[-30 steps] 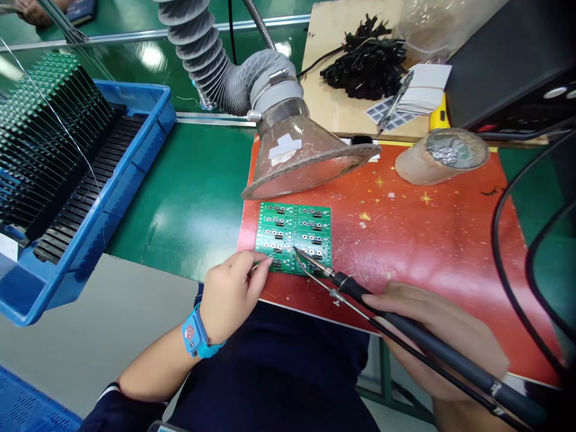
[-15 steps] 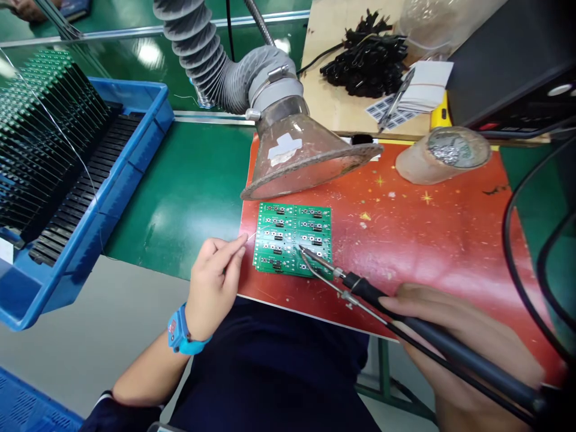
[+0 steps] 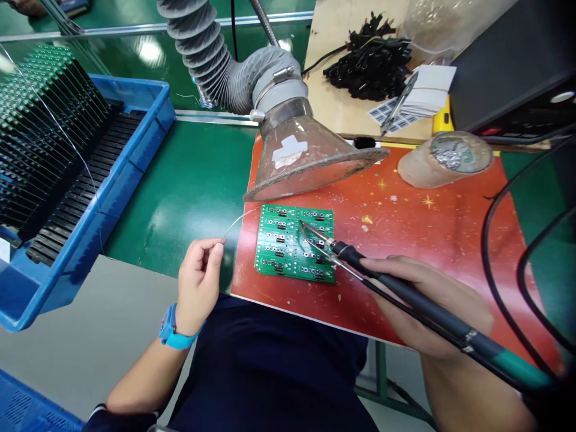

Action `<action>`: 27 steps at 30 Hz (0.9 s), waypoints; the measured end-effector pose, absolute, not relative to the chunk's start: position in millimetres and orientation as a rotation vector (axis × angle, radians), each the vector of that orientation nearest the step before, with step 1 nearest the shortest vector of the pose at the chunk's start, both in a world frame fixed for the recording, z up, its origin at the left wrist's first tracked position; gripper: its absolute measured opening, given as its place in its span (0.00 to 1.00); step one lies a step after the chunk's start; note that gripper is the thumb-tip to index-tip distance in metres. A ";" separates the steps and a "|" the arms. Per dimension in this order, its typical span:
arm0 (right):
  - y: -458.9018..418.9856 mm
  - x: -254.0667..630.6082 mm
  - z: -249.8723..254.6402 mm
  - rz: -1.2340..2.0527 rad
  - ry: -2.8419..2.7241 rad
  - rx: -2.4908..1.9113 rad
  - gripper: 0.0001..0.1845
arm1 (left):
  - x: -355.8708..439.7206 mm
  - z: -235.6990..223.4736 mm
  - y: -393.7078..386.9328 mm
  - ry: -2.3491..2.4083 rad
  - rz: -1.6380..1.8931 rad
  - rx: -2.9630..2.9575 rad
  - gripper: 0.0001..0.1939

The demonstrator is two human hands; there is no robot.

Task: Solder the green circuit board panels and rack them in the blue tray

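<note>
A green circuit board panel [image 3: 294, 255], set with several small black and white parts, lies flat on the red mat [image 3: 360, 300]. Over its upper middle rests or hovers the tip of a soldering iron [image 3: 405, 300] with a thin metal feed tube beside it; contact cannot be told. My right hand [image 3: 432, 300] is closed around the iron's dark handle. Left of the board, my left hand [image 3: 200, 276] pinches a thin strand of solder wire [image 3: 234, 225] between thumb and forefinger. The wire's free end points up and right, apart from the board.
A fume extraction hood [image 3: 310, 153] on a grey hose hangs just behind the board. At left, a blue bin [image 3: 148, 132] holds a rack of upright boards. A round container [image 3: 443, 159], black cables [image 3: 371, 60] and a dark box [image 3: 517, 72] stand at back right.
My left hand has drawn back left, taking the solder wire off the board. The iron's tip has shifted up the board, and my right hand has moved up and left with it.
</note>
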State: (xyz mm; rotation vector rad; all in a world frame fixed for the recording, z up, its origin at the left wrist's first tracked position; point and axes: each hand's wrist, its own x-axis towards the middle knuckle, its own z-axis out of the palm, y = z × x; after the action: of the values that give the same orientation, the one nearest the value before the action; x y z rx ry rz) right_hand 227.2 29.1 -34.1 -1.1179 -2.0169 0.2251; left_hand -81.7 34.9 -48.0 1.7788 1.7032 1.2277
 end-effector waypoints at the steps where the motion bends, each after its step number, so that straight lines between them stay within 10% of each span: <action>1: 30.5 226.6 -34.0 0.215 -2.032 -1.108 0.08 | -83.4 -48.6 34.8 1.718 1.217 1.821 0.09; 27: -21.0 231.8 -25.6 0.317 -2.096 -1.048 0.07 | -57.3 -42.1 3.1 1.456 1.342 2.206 0.05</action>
State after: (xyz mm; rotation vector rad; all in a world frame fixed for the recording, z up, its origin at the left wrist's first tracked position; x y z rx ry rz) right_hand 231.8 -21.0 -25.6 -1.0476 -2.0957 0.3171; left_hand -57.3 3.1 -42.1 2.2060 1.4555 1.3420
